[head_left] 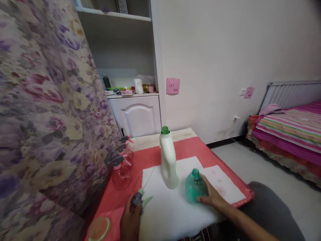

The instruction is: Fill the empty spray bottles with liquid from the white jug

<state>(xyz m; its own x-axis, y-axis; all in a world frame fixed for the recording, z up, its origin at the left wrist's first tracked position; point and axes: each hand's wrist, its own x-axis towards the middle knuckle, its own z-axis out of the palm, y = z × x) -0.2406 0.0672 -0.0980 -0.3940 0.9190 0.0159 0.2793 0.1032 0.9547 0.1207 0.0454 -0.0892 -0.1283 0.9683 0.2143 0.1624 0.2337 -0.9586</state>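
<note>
My left hand [130, 214] is closed around a spray nozzle [138, 197], a grey head with a pale green trigger and collar; its thin tube points up and away over the white paper [173, 211]. On the right, my right hand [209, 194] grips the side of a round green translucent bottle [196, 187], which stands upright with its neck uncapped. Between the two hands, a little farther back, stands a tall pale green jug [168, 160] with a handle. A green piece [165, 130] sits in its open mouth.
Several clear spray bottles [121, 175] with pink triggers line the left edge of the red-covered table [185, 147]. A round clear container [99, 228] is at the front left. Beside the table hangs a floral curtain [57, 127]; a bed [288, 124] stands far right.
</note>
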